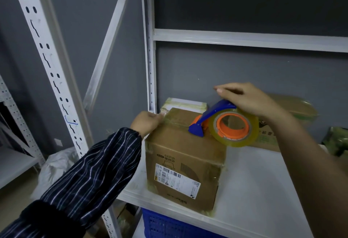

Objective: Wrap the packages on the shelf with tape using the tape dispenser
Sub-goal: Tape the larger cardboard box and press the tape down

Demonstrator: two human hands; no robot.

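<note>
A brown cardboard box with a white barcode label stands on the white shelf, near its front left corner. My left hand, in a striped sleeve, grips the box's far left top corner with curled fingers. My right hand holds a blue and orange tape dispenser by its curved top, index finger stretched out. The dispenser's blue nose touches the box's top, and its clear tape roll hangs over the box's right edge.
A small taped parcel lies behind the box, another brown package at the back right. Green-wrapped items sit at the far right. A blue crate stands below the shelf. White uprights frame the left side.
</note>
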